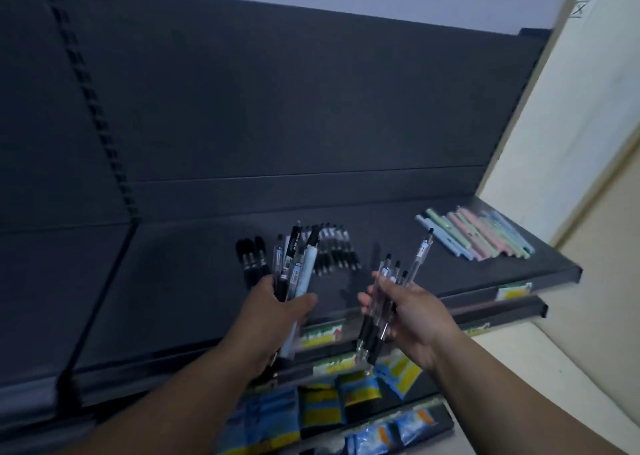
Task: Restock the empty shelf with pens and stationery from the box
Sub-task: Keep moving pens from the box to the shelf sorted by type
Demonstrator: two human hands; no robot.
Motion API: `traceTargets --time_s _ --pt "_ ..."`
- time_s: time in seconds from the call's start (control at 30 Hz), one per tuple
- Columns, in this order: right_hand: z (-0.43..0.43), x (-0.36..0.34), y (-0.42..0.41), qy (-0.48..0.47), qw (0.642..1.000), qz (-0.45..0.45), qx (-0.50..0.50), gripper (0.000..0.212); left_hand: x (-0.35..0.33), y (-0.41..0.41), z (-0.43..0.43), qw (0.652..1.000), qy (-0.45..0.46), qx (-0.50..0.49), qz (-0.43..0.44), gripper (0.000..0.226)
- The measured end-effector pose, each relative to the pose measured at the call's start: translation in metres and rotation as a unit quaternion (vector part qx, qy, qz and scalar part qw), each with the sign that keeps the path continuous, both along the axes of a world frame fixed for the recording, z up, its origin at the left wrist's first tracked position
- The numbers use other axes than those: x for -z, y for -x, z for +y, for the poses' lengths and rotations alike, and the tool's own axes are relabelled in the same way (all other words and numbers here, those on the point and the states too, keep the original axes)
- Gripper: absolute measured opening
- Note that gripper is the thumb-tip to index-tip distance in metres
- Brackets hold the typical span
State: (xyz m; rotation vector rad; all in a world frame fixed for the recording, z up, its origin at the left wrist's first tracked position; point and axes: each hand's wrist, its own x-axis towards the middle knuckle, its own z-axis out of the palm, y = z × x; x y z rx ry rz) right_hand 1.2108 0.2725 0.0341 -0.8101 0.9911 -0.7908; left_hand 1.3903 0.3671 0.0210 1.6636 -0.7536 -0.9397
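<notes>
Head view: the left hand (277,312) curls tightly around a mixed bundle of pens (294,264) in black, clear and pale blue. The right hand (412,316) grips a fan of clear pens (384,302) with black grips. Both hands hover over the dark shelf (173,281), just in front of a row of black pens (332,250). Pastel pens (478,233) lie farther right on it. Blue-and-yellow packets (322,406) sit on the shelves below.

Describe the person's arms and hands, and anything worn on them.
Nothing worn shows. The left hand and right hand are bare, with no gloves, rings, watch or bracelet. The left arm and right arm are uncovered to the picture's edge, no sleeves in view.
</notes>
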Motion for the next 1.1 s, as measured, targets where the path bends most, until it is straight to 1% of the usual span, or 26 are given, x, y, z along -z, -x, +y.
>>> traceTargets --time_s 0.1,0.2,0.27,0.37,0.5,0.6,0.67,0.73,0.77,0.83,0.87,0.9,0.97,1.03,1.1 --pt "-0.046 -0.006 -0.009 0.006 0.999 0.034 0.001 0.02 0.0 -0.014 -0.042 1.0 -0.007 0.009 -0.018 0.052" --pt "-0.093 -0.012 -0.023 0.023 0.997 0.071 -0.008 0.024 -0.004 -0.027 -0.081 0.999 -0.01 0.0 -0.038 0.058" --pt "-0.121 -0.012 -0.032 0.033 0.995 0.094 -0.009 0.022 -0.005 -0.032 -0.1 0.998 -0.019 -0.003 -0.054 0.053" --pt "-0.151 -0.004 -0.042 0.033 0.992 0.121 -0.026 0.016 -0.001 -0.028 -0.12 0.998 -0.03 -0.004 -0.052 0.046" --pt "-0.18 0.008 -0.052 0.025 0.985 0.147 -0.083 0.007 0.003 -0.019 -0.137 0.997 -0.033 -0.036 -0.066 0.035" --pt "-0.193 0.015 -0.058 0.034 0.978 0.164 -0.124 0.012 0.0 -0.011 -0.144 0.994 -0.033 -0.081 -0.072 0.033" --pt "-0.2 0.02 -0.061 0.047 0.97 0.183 -0.151 0.016 -0.003 -0.002 -0.146 0.99 -0.042 -0.11 -0.077 0.038" --pt "-0.206 0.023 -0.064 0.032 0.974 0.154 -0.161 0.02 -0.003 0.008 -0.148 0.985 -0.052 -0.138 -0.085 0.046" --pt "-0.209 0.024 -0.065 0.032 0.974 0.146 -0.17 0.019 -0.003 0.013 -0.148 0.983 -0.057 -0.151 -0.09 0.054" --pt "-0.214 0.026 -0.067 0.059 0.966 0.163 -0.19 0.012 -0.002 0.023 -0.148 0.978 -0.073 -0.172 -0.088 0.075" --pt "-0.216 0.027 -0.067 0.066 0.966 0.165 -0.189 0.012 -0.002 0.028 -0.148 0.977 -0.077 -0.18 -0.083 0.081" --pt "-0.217 0.027 -0.066 0.071 0.965 0.165 -0.19 0.014 -0.002 0.032 -0.147 0.976 -0.075 -0.188 -0.078 0.082" --pt "-0.217 0.026 -0.062 0.085 0.962 0.174 -0.192 0.015 0.0 0.036 -0.145 0.975 -0.066 -0.202 -0.072 0.071" --pt "-0.215 0.024 -0.052 0.109 0.958 0.184 -0.189 0.014 0.001 0.038 -0.143 0.971 -0.057 -0.217 -0.078 0.049" --pt "-0.213 0.024 -0.04 0.142 0.951 0.204 -0.186 0.015 0.002 0.038 -0.144 0.97 -0.054 -0.225 -0.079 0.036"
